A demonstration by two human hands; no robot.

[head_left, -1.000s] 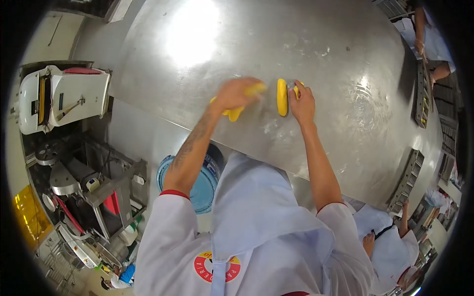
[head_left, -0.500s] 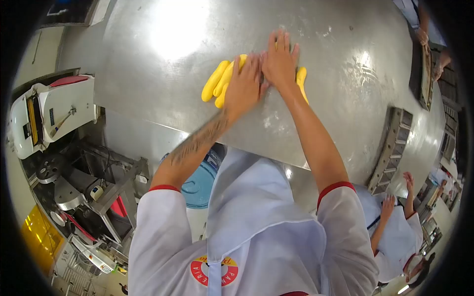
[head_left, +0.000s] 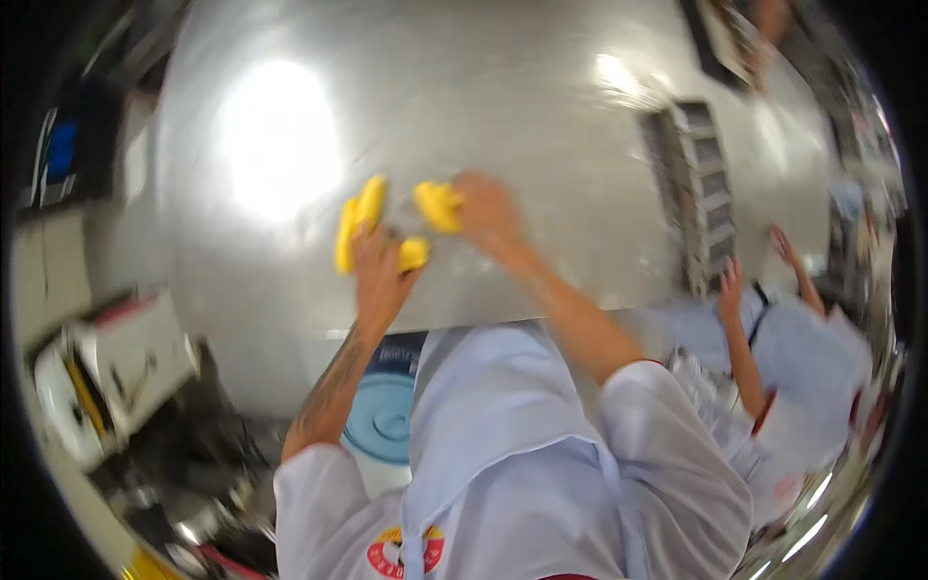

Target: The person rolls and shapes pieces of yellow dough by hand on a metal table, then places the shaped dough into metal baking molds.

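Note:
Several yellow dough rolls (head_left: 345,237) lie on the steel table in front of me, smooth and finger-shaped. My left hand (head_left: 379,266) is bent over this left group, its fingers closed around a short yellow dough piece (head_left: 414,254) that sticks out on the thumb side. To the right, my right hand (head_left: 491,213) is blurred, its fingers closed on a pair of yellow dough rolls (head_left: 437,206) just above the tabletop or touching it; I cannot tell which. Its fingertips are partly hidden.
The steel table (head_left: 541,116) has a metal tray strip with compartments (head_left: 710,184) at its right. A co-worker's hands (head_left: 732,290) are near it. Below the table edge stands a blue-lidded bucket (head_left: 380,420). A white machine (head_left: 126,372) is at left.
Both hands were flat over the dough rolls, rolling side by side. Now they are apart with fingers closed on dough pieces. The view has shifted to the right.

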